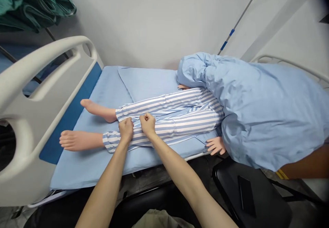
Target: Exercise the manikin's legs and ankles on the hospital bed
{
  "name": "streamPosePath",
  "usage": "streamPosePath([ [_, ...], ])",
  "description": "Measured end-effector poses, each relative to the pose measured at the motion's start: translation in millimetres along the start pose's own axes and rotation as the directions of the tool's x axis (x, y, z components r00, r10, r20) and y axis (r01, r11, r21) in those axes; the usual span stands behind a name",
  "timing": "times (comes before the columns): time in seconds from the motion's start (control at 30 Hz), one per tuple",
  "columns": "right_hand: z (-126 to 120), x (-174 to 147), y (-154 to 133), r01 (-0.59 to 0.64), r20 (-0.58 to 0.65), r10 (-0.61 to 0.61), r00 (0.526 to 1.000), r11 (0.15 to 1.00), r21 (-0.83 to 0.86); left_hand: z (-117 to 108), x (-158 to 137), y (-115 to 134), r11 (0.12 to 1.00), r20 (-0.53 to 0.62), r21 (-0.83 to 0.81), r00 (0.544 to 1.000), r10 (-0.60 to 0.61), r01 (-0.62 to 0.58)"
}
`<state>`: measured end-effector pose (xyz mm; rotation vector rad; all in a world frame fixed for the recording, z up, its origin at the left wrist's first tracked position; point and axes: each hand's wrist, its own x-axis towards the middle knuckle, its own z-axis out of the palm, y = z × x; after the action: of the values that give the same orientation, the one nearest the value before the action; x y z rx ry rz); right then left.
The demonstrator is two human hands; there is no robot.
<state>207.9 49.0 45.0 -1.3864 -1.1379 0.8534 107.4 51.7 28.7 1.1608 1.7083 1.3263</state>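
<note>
My left hand (126,129) is closed in a fist at the shin of the near striped trouser leg (185,122). Just right of it, my right hand (148,123) is also closed, thumb side up, over the gap between the two legs. Whether either fist grips cloth is hidden by the curled fingers. The blue-and-white trousers are on what looks like a mannequin lying on its back. Its bare near foot (79,141) and far foot (99,110) point to the left. A light blue quilt (267,108) covers its upper body, with one mannequin hand (216,145) showing below.
The bed (84,171) has a blue sheet and a cream footboard (51,70) at the left. A black chair (253,193) with a dark phone-like slab (246,195) stands at the lower right. Green cloth (36,5) hangs at the upper left. A thin pole (227,41) leans near the wall.
</note>
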Motion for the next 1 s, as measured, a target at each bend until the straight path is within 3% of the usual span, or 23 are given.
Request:
streamPosePath([
  [0.17, -61.3, 18.0, -6.0, 0.155, 0.069, -0.149, 0.986, 0.983, -0.096, -6.8, -3.2, -9.5, 0.973, 0.046, 0.153, 0.985, 0.166, -0.171],
  [0.33, -111.7, 25.6, 26.1, 0.06, 0.039, -0.055, 0.998, 0.986, -0.154, -4.6, -8.3, -2.1, 0.977, 0.074, 0.144, 0.987, 0.145, -0.154],
  [0.47, -116.7, 23.2, 43.0, 0.084, -0.006, -0.085, 0.996, 0.991, -0.107, 15.7, -18.5, 27.8, 0.996, 0.058, -0.041, 0.995, 0.086, -0.084],
  [0.6, -116.6, 26.4, 40.7, 0.073, 0.003, -0.073, 0.997, 0.996, -0.047, 65.7, -36.3, 58.2, 0.956, 0.133, -0.275, 0.981, 0.139, -0.098],
  [0.77, -117.2, 26.1, 40.5, 0.067, -0.074, -0.064, 0.995, 0.997, 0.048, 116.9, -52.1, 47.9, 0.991, 0.189, -0.11, 0.978, 0.093, -0.073],
  [0.9, -113.6, 21.7, 39.9, 0.09, -0.11, -0.084, 0.99, 0.994, 0.053, 122.0, -52.5, 37.1, 0.991, 0.234, -0.039, 0.963, 0.133, -0.128],
  [1.0, -125.5, 26.2, 32.4, 0.109, -0.14, -0.104, 0.985, 0.994, 0.025, 119.1, -53.1, 37.7, 0.987, 0.263, -0.022, 0.952, 0.158, -0.158],
])
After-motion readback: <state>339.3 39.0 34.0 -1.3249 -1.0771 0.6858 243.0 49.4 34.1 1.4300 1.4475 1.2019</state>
